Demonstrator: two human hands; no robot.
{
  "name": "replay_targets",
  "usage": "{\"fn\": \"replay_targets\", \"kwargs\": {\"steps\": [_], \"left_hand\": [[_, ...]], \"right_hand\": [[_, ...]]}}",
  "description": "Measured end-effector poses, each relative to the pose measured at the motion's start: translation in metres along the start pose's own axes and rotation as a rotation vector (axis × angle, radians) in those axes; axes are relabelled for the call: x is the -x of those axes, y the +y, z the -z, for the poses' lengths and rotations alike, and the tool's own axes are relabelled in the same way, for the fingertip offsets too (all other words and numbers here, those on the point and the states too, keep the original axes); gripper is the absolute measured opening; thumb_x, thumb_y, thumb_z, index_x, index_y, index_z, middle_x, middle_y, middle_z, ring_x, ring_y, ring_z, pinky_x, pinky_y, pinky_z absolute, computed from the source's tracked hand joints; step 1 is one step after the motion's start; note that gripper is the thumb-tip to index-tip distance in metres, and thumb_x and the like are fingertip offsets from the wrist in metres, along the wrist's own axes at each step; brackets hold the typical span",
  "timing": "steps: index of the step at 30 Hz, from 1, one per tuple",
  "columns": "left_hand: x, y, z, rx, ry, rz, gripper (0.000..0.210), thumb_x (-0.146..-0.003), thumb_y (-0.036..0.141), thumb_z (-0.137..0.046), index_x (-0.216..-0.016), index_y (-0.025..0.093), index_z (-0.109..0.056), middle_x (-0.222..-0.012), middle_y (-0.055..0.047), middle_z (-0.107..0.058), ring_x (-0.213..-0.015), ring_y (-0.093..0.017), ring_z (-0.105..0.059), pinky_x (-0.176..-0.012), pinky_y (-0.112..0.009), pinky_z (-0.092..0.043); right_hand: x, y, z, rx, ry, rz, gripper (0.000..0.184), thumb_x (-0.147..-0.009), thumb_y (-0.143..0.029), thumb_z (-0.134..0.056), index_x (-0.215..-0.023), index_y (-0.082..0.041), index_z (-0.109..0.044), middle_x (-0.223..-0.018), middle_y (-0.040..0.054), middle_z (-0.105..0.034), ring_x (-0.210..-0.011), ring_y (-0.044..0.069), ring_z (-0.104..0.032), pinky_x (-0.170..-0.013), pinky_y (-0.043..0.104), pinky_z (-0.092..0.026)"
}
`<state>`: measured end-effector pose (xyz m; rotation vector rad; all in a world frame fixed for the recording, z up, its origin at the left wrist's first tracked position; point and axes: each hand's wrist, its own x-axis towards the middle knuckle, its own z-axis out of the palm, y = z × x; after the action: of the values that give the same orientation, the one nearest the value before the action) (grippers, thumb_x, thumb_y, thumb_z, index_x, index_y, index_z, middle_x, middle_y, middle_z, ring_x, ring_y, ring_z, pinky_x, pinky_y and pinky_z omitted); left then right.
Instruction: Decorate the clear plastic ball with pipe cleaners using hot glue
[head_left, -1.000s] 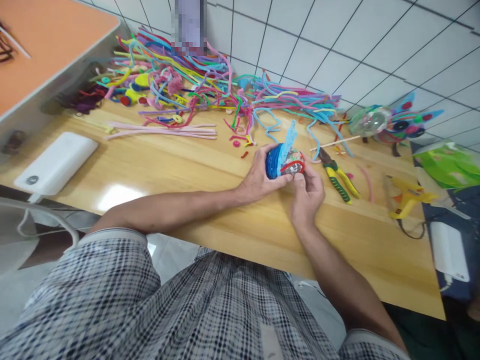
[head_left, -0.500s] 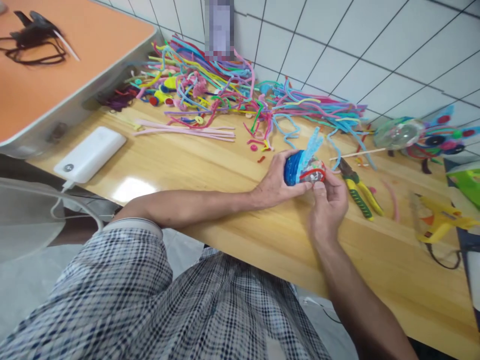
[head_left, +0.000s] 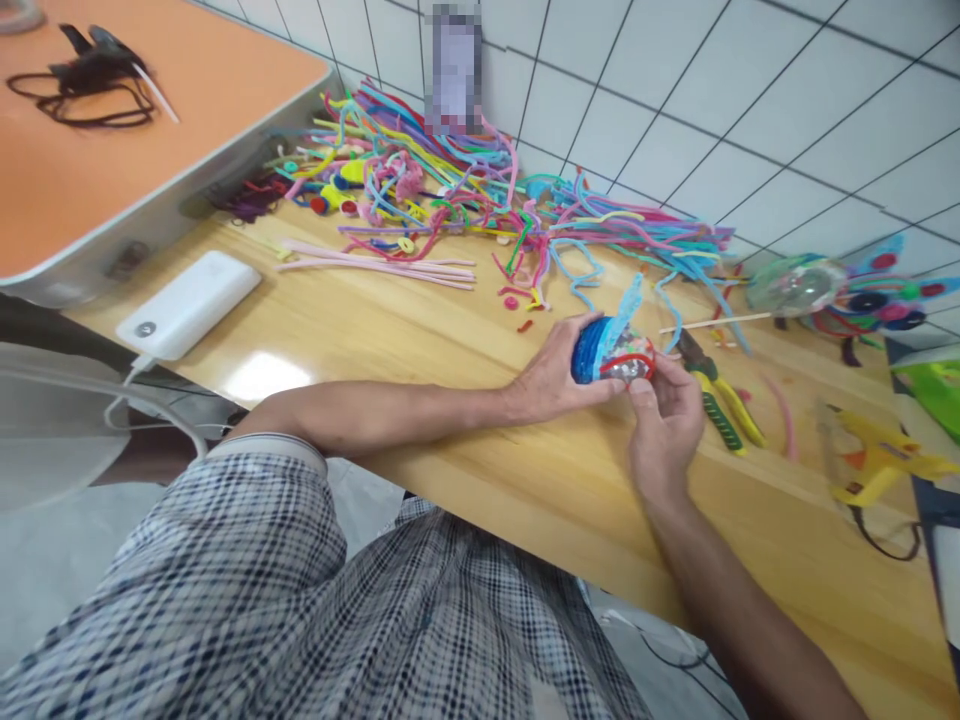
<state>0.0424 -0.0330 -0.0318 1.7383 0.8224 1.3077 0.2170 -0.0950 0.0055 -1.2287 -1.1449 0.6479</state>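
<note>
My left hand (head_left: 559,375) is wrapped round the blue end of a small rounded craft piece (head_left: 590,352). That end is covered in dark blue pipe cleaner with a light blue band beside it, and the other end is clear plastic. A light blue fuzzy strip (head_left: 628,306) stands up from its top. Across the clear end curves a red pipe cleaner (head_left: 630,359). At its right side, my right hand (head_left: 667,415) pinches the red pipe cleaner between thumb and fingers; the exact grip point is partly hidden.
Pliers with green and yellow handles (head_left: 724,410) lie just right of my hands, with a yellow glue gun (head_left: 877,455) farther right. Piled pipe cleaners (head_left: 637,222) line the wall. A decorated clear bottle (head_left: 799,287) lies back right. A white power bank (head_left: 189,305) rests left.
The view has shifted slightly. My right hand has moved a little right and down along the clear end, still pinching. My left hand keeps its hold on the craft piece.
</note>
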Motion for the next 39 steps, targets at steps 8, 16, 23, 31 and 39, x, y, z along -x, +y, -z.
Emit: {"fn": "replay_targets", "kwargs": {"steps": [8,16,23,31,39], "left_hand": [[0.003,-0.003,0.003,-0.033,-0.018,-0.067,0.105,-0.094,0.082,-0.088,-0.169,0.026,-0.041,-0.172,-0.024,-0.058,-0.164,-0.044,-0.059,-0.138,-0.07,-0.05],[0.005,-0.002,0.006,-0.022,-0.02,-0.011,0.108,-0.092,0.083,-0.089,-0.171,0.029,-0.041,-0.172,-0.022,-0.057,-0.163,-0.044,-0.059,-0.138,-0.069,-0.049],[0.005,0.005,0.013,-0.005,-0.039,0.061,0.115,-0.089,0.087,-0.09,-0.172,0.024,-0.04,-0.175,-0.025,-0.055,-0.166,-0.044,-0.057,-0.142,-0.066,-0.048],[0.005,0.0,0.014,0.08,-0.012,0.104,0.119,-0.087,0.091,-0.088,-0.174,0.027,-0.039,-0.181,-0.023,-0.051,-0.171,-0.045,-0.054,-0.145,-0.068,-0.044],[-0.005,0.006,0.025,0.08,0.074,0.084,0.097,-0.104,0.093,-0.063,-0.171,0.027,-0.042,-0.183,-0.022,-0.05,-0.177,-0.042,-0.048,-0.148,-0.066,-0.039]], "right_hand": [[0.005,0.011,0.004,-0.033,-0.009,0.01,0.057,-0.093,-0.065,-0.094,-0.132,-0.025,-0.077,-0.138,0.0116,-0.083,-0.136,0.032,-0.079,-0.125,0.06,-0.062],[0.009,0.006,0.005,-0.015,-0.021,0.012,0.058,-0.1,-0.073,-0.086,-0.134,-0.027,-0.079,-0.138,0.0113,-0.086,-0.128,0.031,-0.081,-0.122,0.06,-0.064],[0.01,0.011,0.005,-0.027,-0.023,-0.007,0.063,-0.101,-0.076,-0.082,-0.139,-0.026,-0.078,-0.143,0.0129,-0.085,-0.133,0.033,-0.08,-0.123,0.06,-0.063],[0.006,0.017,0.006,-0.084,-0.028,-0.03,0.066,-0.103,-0.081,-0.077,-0.139,-0.026,-0.076,-0.151,0.0148,-0.083,-0.139,0.035,-0.079,-0.128,0.064,-0.058],[-0.003,0.008,0.01,-0.047,0.149,0.017,0.045,-0.103,-0.066,-0.079,-0.121,-0.025,-0.083,-0.12,0.0063,-0.086,-0.112,0.027,-0.08,-0.103,0.048,-0.065]]}}
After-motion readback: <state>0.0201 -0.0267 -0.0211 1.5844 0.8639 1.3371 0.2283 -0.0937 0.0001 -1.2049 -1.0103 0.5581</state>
